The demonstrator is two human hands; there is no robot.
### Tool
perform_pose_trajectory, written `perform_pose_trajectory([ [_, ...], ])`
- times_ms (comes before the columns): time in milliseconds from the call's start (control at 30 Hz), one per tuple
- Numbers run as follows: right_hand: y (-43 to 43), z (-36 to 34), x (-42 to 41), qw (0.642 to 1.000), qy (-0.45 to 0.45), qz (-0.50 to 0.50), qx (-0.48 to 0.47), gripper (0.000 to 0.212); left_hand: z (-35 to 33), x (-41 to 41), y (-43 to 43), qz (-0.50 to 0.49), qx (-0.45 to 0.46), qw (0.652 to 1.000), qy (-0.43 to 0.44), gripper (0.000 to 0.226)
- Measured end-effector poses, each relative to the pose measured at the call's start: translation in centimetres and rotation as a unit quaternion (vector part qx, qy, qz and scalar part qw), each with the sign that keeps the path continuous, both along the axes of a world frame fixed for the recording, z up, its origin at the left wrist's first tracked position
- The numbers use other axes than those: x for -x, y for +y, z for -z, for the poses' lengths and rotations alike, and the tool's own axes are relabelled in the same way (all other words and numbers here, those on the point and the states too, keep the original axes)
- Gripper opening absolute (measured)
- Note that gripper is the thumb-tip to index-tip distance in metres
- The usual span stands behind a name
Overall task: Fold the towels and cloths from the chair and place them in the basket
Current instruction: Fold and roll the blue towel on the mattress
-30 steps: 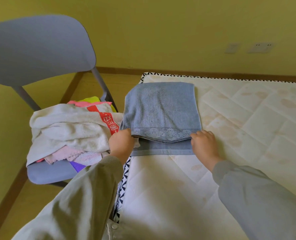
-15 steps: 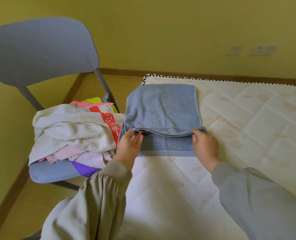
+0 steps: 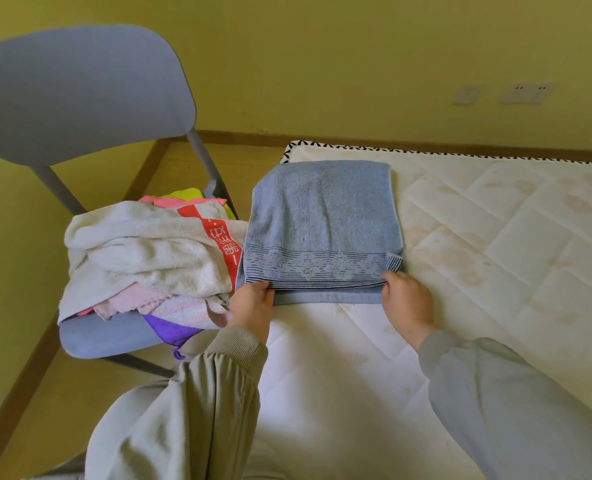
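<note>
A blue towel [image 3: 322,220] lies folded on the mattress [image 3: 339,375] near its left corner, patterned border toward me. My left hand [image 3: 253,306] pinches the near left corner of the upper layer. My right hand [image 3: 405,299] pinches the near right corner. The grey chair [image 3: 80,95] stands to the left, its seat piled with cloths: a white towel [image 3: 142,251] with a red band on top, pink, purple and yellow cloths beneath. No basket is in view.
The mattress with a black-and-white edge trim stretches to the right. A yellow wall with sockets [image 3: 526,93] stands behind. Wooden floor [image 3: 38,393] shows around the chair, with a brown skirting along the walls.
Both hands lifted the near edge of the upper layer and then drew it back toward me, so the patterned border now lies close to the lower layer's near edge.
</note>
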State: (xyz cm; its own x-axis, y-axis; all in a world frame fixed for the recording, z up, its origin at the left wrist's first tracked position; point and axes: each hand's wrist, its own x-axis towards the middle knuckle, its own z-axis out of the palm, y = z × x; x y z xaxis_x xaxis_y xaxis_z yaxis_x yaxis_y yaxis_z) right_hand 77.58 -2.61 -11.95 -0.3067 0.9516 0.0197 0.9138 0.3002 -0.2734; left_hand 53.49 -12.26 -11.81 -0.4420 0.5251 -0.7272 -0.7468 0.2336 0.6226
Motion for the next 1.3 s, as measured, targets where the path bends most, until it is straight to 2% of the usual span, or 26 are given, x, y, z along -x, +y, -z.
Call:
perform_pose_trajectory([
  [33, -0.3, 0.1, -0.1, 0.999, 0.042, 0.028, 0.018, 0.026, -0.6, -0.3, -0.3, -0.012, -0.008, 1.0, 0.027, 0.014],
  [100, -0.6, 0.1, 0.2, 0.977, 0.17, 0.118, 0.053, 0.023, 0.1, 0.0, -0.6, -0.035, 0.001, 0.999, 0.016, 0.013],
  [200, -0.1, -0.5, 1.2, 0.909, 0.325, 0.241, 0.098, 0.029, -0.4, 0.3, 0.1, -0.094, 0.029, 0.995, 0.011, 0.022],
  [267, 0.7, -0.9, 1.4, 0.871, 0.363, 0.308, 0.122, 0.041, -0.9, 0.5, 0.1, -0.101, 0.017, 0.995, -0.011, 0.031],
  [333, 1.5, -0.7, 1.1, 0.857, 0.354, 0.351, 0.131, 0.039, -1.4, 0.6, -0.1, -0.054, 0.04, 0.998, 0.017, 0.037],
  [433, 1.7, -0.9, 1.2, 0.854, 0.364, 0.365, 0.066, 0.025, -2.0, 0.5, -0.2, -0.148, 0.021, 0.988, 0.026, 0.033],
  [533, 1.4, -1.3, 1.3, 0.879, 0.339, 0.332, 0.049, 0.02, -3.1, 0.1, -0.7, -0.176, 0.032, 0.976, 0.123, 0.035],
  [600, 1.0, -0.7, 0.5, 0.915, 0.248, 0.3, 0.104, 0.013, -2.8, -0.2, -1.6, -0.135, 0.074, 0.969, 0.193, 0.026],
  [667, 0.8, 0.2, -0.5, 0.926, 0.184, 0.293, 0.149, 0.007, -1.7, -0.4, -2.7, -0.082, 0.115, 0.962, 0.232, 0.015],
  [800, 1.2, 1.3, -0.9, 0.925, 0.179, 0.303, 0.143, 0.01, 0.2, -0.1, -3.6, 0.014, 0.177, 0.941, 0.288, 0.008],
  [900, 1.8, 1.9, -1.1, 0.915, 0.204, 0.318, 0.142, 0.013, 0.1, 0.3, -3.6, 0.074, 0.249, 0.892, 0.371, 0.028],
  [933, 1.9, 2.0, -1.2, 0.912, 0.21, 0.316, 0.158, 0.014, 0.2, 0.4, -3.6, 0.072, 0.252, 0.886, 0.382, 0.032],
  [1033, 2.2, 1.3, -1.3, 0.897, 0.23, 0.306, 0.22, 0.026, -0.1, 0.2, -3.4, 0.068, 0.206, 0.915, 0.341, 0.031],
  [1067, 2.3, 1.0, -1.3, 0.892, 0.234, 0.302, 0.242, 0.025, -0.1, 0.2, -3.3, 0.059, 0.188, 0.929, 0.313, 0.029],
  [1133, 2.5, 0.2, -1.2, 0.882, 0.24, 0.302, 0.269, 0.017, -0.6, 0.1, -3.0, 0.057, 0.188, 0.934, 0.299, 0.026],
  [1233, 3.0, -2.0, 0.3, 0.891, 0.242, 0.301, 0.239, 0.012, -2.4, 0.1, -1.9, 0.057, 0.179, 0.923, 0.336, 0.014],
  [1300, 3.6, -4.6, 2.1, 0.886, 0.292, 0.299, 0.201, 0.015, -4.7, 0.2, -0.5, 0.054, 0.12, 0.941, 0.312, 0.014],
])
